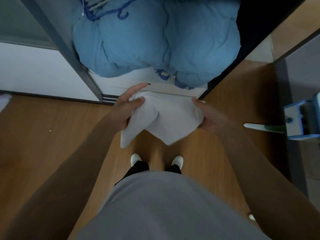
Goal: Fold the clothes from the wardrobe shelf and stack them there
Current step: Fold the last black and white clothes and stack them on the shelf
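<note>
Wooden floor, open wardrobe, a puffy blue quilt filling the shelf. Just before it, held in the air, a white cloth sags, soft and light by the look. The left hand and right hand grip its upper edges, fingers curled into the fabric, likely the best hold

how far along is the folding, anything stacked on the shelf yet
Done: no folded stack shows on the wardrobe shelf, only a bulky blue duvet. In hand: the left hand and right hand hold a white cloth, loosely doubled, corners hanging. Left: finish this fold and place it; whether more clothes remain is unclear.
</note>
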Demonstrator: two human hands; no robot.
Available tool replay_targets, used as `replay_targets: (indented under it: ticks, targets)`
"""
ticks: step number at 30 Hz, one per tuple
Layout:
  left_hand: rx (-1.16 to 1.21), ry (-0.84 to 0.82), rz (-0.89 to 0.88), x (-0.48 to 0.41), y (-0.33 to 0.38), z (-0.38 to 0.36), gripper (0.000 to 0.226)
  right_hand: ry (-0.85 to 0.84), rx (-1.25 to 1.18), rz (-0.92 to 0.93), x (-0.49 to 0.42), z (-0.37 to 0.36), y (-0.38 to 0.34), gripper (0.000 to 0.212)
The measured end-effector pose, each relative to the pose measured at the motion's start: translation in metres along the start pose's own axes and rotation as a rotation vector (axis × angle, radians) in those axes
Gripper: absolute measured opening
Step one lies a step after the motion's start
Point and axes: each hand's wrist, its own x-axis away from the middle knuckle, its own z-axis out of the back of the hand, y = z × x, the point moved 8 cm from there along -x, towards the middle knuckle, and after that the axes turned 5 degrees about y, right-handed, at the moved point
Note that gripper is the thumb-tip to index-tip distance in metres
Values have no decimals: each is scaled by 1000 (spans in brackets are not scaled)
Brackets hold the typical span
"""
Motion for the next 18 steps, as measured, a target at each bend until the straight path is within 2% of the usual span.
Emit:
replay_targets:
  ticks: [2, 5, 7, 9, 10, 12, 14, 18]
  targets:
    - [-7, 92, -18, 0, 9, 16, 33, -95, 0, 27, -1, -17, 4, 43]
    - [-6, 217, -11, 2, 24, 44, 25, -83, 4, 219, 1, -40, 0, 91]
    - [-27, 191, 5, 4, 37, 58, 27, -119, 235, 355, 7, -68, -8, 98]
    - [-91, 126, 43, 9, 53, 68, 48, -98, 529, 451, 11, -93, -18, 98]
    - [-174, 103, 52, 10, 62, 74, 60, -69, 659, 484, 12, -105, -25, 97]
    - [-506, 107, 14, 11, 87, 86, 75, -2, 899, 567, 15, -126, -44, 89]
    - [-856, 129, -56, 11, 115, 96, 81, 52, 1057, 643, 18, -144, -70, 68]
    - [-1093, 192, -157, 7, 164, 111, 81, 87, 1219, 778, 30, -175, -132, 20]
